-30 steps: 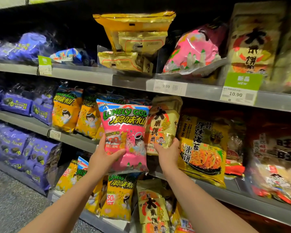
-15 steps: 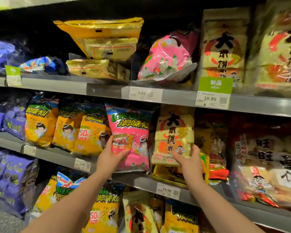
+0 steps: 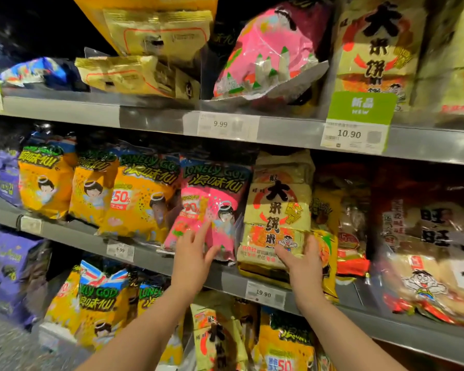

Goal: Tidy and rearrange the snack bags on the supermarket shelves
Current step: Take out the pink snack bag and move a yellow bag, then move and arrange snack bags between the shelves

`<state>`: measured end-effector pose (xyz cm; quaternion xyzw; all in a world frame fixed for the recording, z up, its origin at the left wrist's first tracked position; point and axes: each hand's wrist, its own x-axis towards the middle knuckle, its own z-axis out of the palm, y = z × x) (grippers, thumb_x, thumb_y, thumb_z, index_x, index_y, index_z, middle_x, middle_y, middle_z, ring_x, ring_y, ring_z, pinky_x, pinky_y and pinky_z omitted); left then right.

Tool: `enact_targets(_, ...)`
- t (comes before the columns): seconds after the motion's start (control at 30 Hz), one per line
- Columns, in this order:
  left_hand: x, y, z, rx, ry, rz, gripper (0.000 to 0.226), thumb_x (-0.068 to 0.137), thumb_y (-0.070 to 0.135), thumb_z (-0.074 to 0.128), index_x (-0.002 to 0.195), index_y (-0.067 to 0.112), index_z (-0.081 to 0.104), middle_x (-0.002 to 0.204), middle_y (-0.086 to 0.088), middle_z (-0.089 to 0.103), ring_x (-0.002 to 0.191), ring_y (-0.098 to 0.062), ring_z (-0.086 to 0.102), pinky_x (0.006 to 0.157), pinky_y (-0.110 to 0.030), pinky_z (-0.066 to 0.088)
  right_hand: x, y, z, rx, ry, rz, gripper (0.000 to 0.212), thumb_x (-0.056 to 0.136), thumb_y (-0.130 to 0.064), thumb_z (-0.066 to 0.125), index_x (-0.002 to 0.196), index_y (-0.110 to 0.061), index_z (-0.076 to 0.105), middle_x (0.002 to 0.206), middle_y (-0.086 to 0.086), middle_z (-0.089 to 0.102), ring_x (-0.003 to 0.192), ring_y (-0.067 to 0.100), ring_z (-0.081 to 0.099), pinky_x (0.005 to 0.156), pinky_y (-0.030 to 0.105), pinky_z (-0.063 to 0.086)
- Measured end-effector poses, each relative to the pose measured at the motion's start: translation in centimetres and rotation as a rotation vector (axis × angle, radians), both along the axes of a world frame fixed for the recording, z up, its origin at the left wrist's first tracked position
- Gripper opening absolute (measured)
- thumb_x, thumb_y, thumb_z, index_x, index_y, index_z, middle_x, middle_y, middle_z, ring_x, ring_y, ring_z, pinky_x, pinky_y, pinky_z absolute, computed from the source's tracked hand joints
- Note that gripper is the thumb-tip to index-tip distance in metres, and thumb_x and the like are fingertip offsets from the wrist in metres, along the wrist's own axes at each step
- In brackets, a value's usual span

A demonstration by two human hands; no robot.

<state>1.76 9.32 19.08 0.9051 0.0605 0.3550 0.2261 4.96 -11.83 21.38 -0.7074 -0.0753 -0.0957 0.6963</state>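
A pink Lonely God snack bag (image 3: pixel 212 194) stands on the middle shelf (image 3: pixel 150 261), between orange Lonely God bags (image 3: pixel 142 199) and a pale yellow rice cracker pack (image 3: pixel 279 204). My left hand (image 3: pixel 193 253) rests against the pink bag's lower front with fingers spread, not gripping it. My right hand (image 3: pixel 303 261) clasps the bottom of the rice cracker pack, thumb on its front and fingers round its right side. The pack stands upright on top of a flat yellow bag at the shelf edge.
The upper shelf (image 3: pixel 156 119) holds a tilted pink bag (image 3: pixel 265 49), yellow packs (image 3: pixel 134 76) and tall cracker packs (image 3: pixel 378 49). Red cracker bags (image 3: pixel 426 236) fill the right of the middle shelf. More orange bags (image 3: pixel 99 303) stand below and purple bags (image 3: pixel 3 266) at the left.
The pink bag went from held out in front of the shelf to standing on it, and my left hand loosened its grip. My right hand pushed the cracker pack upright beside it.
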Motion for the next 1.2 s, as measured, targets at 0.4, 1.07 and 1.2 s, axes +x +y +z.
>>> enact_targets(0.4, -4.8, -6.1, 3.6, -0.079, 0.095, -0.108, 0.065, 0.089, 0.048, 0.052, 0.145, 0.023, 0.030, 0.116, -0.001, 0.050, 0.110, -0.021, 0.047, 0.089, -0.032, 0.041, -4.8, -2.1, 1.5, 0.156, 0.020, 0.041, 0.073, 0.081, -0.013, 0.071, 0.141, -0.019, 0.030, 0.132, -0.004, 0.048, 0.123, 0.019, 0.047, 0.105, 0.043, 0.040)
enact_targets(1.07, -17.6, -20.6, 9.5, -0.159, -0.077, -0.289, 0.101, 0.073, 0.064, 0.060, 0.149, 0.029, 0.003, 0.143, 0.010, 0.037, 0.128, -0.008, 0.038, 0.098, -0.025, 0.038, -18.2, -14.6, 8.8, 0.125, -0.035, 0.209, 0.042, 0.086, -0.024, 0.065, 0.118, -0.026, 0.038, 0.101, -0.019, 0.053, 0.083, -0.009, 0.049, 0.063, 0.008, 0.042)
enact_targets(1.2, -17.9, -21.6, 11.2, -0.087, -0.128, -0.294, 0.102, 0.067, 0.078, 0.052, 0.148, 0.030, 0.013, 0.133, 0.011, 0.043, 0.120, -0.006, 0.043, 0.091, -0.023, 0.040, -18.0, -15.6, 9.7, 0.137, -0.061, 0.225, 0.049, 0.078, -0.037, 0.071, 0.118, -0.028, 0.045, 0.115, -0.012, 0.059, 0.099, 0.002, 0.056, 0.080, 0.019, 0.049)
